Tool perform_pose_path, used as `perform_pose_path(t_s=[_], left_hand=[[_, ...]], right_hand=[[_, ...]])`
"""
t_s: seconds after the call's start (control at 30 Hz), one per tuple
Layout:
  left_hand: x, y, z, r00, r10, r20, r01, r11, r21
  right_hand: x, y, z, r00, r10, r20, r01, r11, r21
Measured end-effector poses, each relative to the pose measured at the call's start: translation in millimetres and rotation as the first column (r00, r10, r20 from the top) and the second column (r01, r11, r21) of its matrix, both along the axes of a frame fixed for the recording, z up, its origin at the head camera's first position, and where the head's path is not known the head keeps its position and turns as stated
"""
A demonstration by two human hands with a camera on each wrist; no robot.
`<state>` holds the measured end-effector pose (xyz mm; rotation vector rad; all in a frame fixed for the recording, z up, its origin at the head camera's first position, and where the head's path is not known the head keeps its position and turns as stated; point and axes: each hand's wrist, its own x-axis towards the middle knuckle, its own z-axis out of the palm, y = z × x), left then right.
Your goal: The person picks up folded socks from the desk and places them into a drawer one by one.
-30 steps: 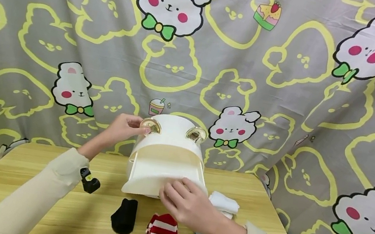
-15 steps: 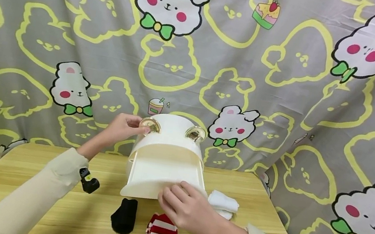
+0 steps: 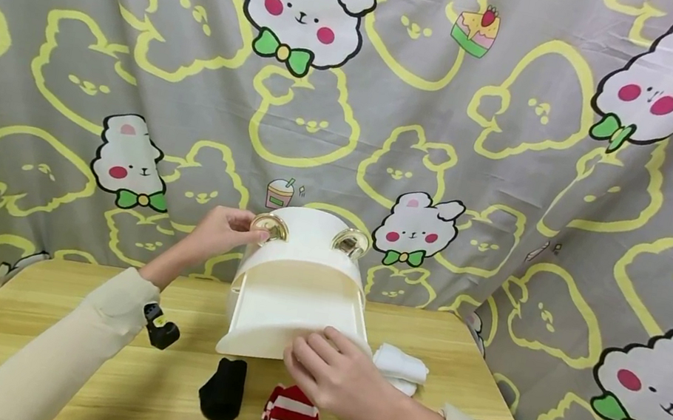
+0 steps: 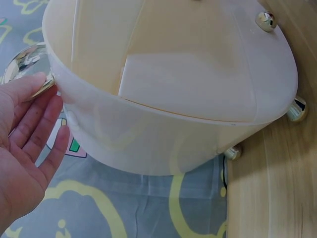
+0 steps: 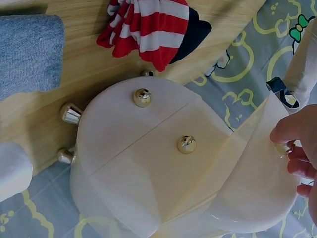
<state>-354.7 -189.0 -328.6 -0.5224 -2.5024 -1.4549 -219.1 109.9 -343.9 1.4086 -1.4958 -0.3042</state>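
Note:
A white rounded drawer cabinet (image 3: 308, 235) with gold knobs and feet stands on the table, its top drawer (image 3: 292, 307) pulled out toward me. My left hand (image 3: 223, 231) pinches the left of two gold round ornaments (image 4: 34, 64) at the cabinet's top, thumb in front and fingers behind. At the drawer front (image 5: 257, 193), my right hand (image 3: 331, 370) pinches a gold knob (image 5: 284, 148) between thumb and fingers; the head view hides that knob. Two more knobs show on the fronts below in the right wrist view. The visible part of the drawer's inside holds nothing.
Before the cabinet lie a black sock (image 3: 222, 391) and a red-and-white striped sock (image 3: 291, 414). Right of it is a folded white cloth item (image 3: 400, 365). A folded blue-grey cloth item (image 5: 29, 54) lies partly behind my right arm. A patterned curtain (image 3: 348, 144) hangs behind.
My right hand has drawn the drawer slightly farther out toward me, mostly in the first half second. The left hand keeps its hold on the gold ornament.

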Motion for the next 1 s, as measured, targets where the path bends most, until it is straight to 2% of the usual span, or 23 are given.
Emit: perform_pose_path(t_s=[0.1,0.23,0.43,0.73,1.0], left_hand=[[0.0,0,-0.5,1.000,0.001,-0.002,-0.001,1.000,-0.001],[-0.2,-1,-1.0,1.000,0.001,-0.014,-0.001,1.000,-0.006],[-0.4,-1,-1.6,1.000,-0.004,-0.014,0.004,1.000,-0.001],[-1.2,-2,-1.0,1.000,-0.015,-0.018,0.015,1.000,0.008],[-0.7,-1,0.0,1.000,-0.014,-0.024,0.015,1.000,0.019]], right_hand=[[2.1,0,2.2,1.000,-0.012,0.004,0.012,1.000,0.014],[-0.7,2,-3.4,0.999,-0.027,0.019,0.026,0.999,0.035],[-6.4,7,-8.7,0.996,-0.043,0.080,0.039,0.998,0.045],[-13.9,15,14.3,0.990,0.016,0.140,-0.009,0.998,-0.057],[-36.4,26,32.2,0.986,0.087,0.145,-0.061,0.982,-0.176]])
